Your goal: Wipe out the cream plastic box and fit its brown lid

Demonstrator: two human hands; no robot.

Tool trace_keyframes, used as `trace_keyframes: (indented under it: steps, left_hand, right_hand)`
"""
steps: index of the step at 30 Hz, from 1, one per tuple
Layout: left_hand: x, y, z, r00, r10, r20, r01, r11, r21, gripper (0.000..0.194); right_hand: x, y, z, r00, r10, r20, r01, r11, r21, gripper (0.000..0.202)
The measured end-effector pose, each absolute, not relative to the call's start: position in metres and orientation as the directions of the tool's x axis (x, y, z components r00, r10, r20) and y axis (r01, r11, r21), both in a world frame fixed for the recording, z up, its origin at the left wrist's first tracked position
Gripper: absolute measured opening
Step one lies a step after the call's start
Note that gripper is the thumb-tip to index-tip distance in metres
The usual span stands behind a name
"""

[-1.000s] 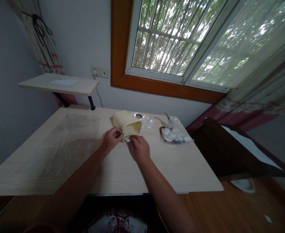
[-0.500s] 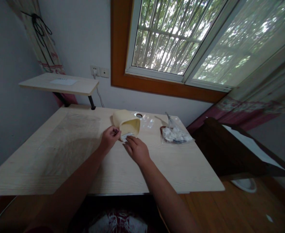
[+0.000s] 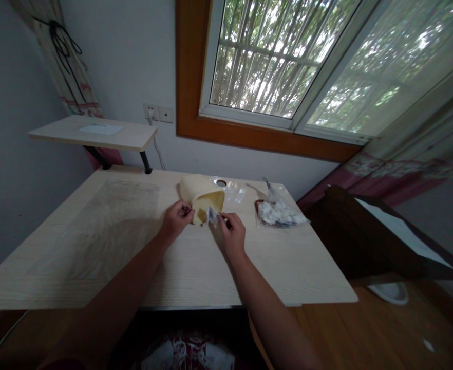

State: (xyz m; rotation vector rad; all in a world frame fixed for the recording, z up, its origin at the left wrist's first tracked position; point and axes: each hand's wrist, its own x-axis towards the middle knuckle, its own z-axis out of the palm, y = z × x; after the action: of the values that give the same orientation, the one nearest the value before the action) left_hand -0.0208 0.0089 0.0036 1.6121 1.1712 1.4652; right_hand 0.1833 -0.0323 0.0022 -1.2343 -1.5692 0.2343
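A cream-yellow container (image 3: 196, 186) lies on its side on the desk, its wide mouth towards me. At the left of its rim is my left hand (image 3: 175, 220), fingers curled together; small dark bits show between them, too small to name. My right hand (image 3: 232, 234) pinches a small clear plastic bag (image 3: 212, 216) by its right side, just in front of the container's mouth. What the little bag contains, if anything, cannot be made out.
To the right, a larger clear plastic bag (image 3: 280, 211) of white pieces rests on the pale wooden desk (image 3: 288, 272). A clear sheet (image 3: 111, 226) covers part of the left side. A raised shelf (image 3: 95, 132) stands at the back left; a cable hole (image 3: 221, 183) lies behind the container.
My right hand has lifted the small plastic bag and drawn it right, away from the container's mouth; its fingers have gone from flat to pinching. My left hand has barely moved.
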Motion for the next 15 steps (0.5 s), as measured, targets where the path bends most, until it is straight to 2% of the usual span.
trace_keyframes:
  steps: [8, 11, 15]
  left_hand:
    - [-0.023, 0.009, 0.004, -0.022, 0.913, 0.407, 0.233, -0.391, 0.891, 0.014]
    - [-0.022, 0.010, 0.004, -0.039, 0.912, 0.409, 0.231, -0.390, 0.892, 0.014]
    - [-0.021, 0.010, 0.004, -0.036, 0.914, 0.404, 0.218, -0.388, 0.896, 0.013]
  right_hand:
    - [0.172, -0.035, -0.006, -0.237, 0.785, 0.573, 0.682, 0.554, -0.477, 0.022]
    - [0.171, -0.035, -0.006, -0.281, 0.782, 0.556, 0.718, 0.556, -0.419, 0.034]
    - [0.172, -0.033, -0.006, -0.273, 0.782, 0.560, 0.760, 0.532, -0.374, 0.020]
